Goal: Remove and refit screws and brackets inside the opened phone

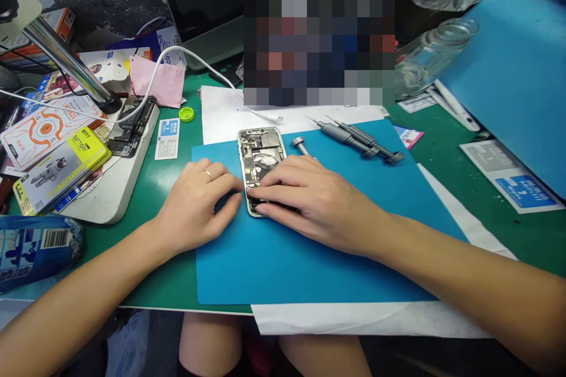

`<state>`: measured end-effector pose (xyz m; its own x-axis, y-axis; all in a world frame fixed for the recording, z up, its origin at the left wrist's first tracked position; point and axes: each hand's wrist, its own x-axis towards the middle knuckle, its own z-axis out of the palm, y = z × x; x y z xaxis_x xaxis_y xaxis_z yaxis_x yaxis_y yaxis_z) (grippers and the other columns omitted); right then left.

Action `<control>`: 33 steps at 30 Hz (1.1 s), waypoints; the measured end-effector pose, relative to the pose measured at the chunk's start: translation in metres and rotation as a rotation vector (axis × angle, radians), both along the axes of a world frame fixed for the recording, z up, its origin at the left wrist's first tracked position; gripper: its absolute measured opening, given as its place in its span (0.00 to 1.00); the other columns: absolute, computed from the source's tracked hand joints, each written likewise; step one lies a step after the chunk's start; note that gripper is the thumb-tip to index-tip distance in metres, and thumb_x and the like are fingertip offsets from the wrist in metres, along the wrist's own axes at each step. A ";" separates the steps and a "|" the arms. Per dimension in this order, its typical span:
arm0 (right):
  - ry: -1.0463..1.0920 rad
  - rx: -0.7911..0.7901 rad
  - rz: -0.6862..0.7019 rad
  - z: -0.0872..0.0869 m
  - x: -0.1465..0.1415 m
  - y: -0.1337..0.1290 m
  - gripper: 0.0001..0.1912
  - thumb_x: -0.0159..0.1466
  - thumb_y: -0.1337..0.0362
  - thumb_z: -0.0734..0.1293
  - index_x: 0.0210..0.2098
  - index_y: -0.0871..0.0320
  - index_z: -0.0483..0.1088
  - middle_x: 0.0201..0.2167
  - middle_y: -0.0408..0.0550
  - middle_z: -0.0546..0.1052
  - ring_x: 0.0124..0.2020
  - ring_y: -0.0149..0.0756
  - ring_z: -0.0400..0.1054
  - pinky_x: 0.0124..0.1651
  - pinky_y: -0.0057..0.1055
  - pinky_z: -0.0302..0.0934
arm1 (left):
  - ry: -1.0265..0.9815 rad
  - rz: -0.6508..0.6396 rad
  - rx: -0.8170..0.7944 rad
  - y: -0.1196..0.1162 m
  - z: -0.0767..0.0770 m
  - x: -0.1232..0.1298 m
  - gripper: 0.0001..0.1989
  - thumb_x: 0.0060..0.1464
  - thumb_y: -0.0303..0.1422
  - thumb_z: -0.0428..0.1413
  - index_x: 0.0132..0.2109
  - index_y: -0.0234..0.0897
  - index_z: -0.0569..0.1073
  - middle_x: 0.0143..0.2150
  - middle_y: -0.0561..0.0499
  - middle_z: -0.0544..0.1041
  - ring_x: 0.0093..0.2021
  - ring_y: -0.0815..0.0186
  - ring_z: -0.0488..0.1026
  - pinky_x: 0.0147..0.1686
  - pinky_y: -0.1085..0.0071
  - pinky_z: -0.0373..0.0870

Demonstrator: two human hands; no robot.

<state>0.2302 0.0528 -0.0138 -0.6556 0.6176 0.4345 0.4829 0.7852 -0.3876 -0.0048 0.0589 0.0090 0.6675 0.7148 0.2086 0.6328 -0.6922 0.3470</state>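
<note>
Fingers of R hand on lower part of opened phone; L hand curled by its L edge.
Phone's flat on blue mat, atop green desk; can't tell if either hand grips anything. Two grey screwdrivers beyond R hand, white cable w/ its tip on paper.

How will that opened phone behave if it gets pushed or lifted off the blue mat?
The opened phone will probably feel stiff, since its outline looks straight and unbent. It is likely fragile on top: small internal parts lie bare beside the right hand. Lying flat on the blue mat, it seems more apt to slide than tip.
</note>
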 end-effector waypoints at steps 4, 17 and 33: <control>0.001 0.006 -0.002 0.001 0.000 -0.001 0.10 0.71 0.62 0.65 0.45 0.58 0.77 0.38 0.49 0.79 0.40 0.36 0.69 0.44 0.37 0.62 | -0.011 -0.043 0.009 -0.001 0.000 -0.001 0.09 0.67 0.31 0.52 0.45 0.38 0.77 0.38 0.49 0.76 0.38 0.62 0.67 0.38 0.62 0.60; 0.020 0.038 -0.013 0.004 0.007 -0.001 0.09 0.71 0.64 0.65 0.44 0.59 0.77 0.39 0.51 0.81 0.40 0.37 0.73 0.45 0.39 0.67 | 0.031 -0.168 0.086 -0.006 0.007 -0.002 0.14 0.66 0.31 0.51 0.53 0.39 0.79 0.40 0.46 0.78 0.36 0.62 0.67 0.37 0.61 0.61; 0.060 0.009 -0.009 0.009 0.008 -0.002 0.06 0.69 0.68 0.66 0.39 0.58 0.75 0.33 0.47 0.81 0.35 0.34 0.73 0.41 0.35 0.68 | 0.082 -0.224 0.193 -0.006 0.008 -0.004 0.14 0.65 0.29 0.53 0.51 0.35 0.80 0.35 0.47 0.75 0.34 0.62 0.64 0.35 0.61 0.58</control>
<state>0.2383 0.0504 -0.0044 -0.6224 0.6195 0.4784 0.4660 0.7844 -0.4094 -0.0086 0.0528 0.0170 0.8244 0.4999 0.2655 0.4772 -0.8661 0.1492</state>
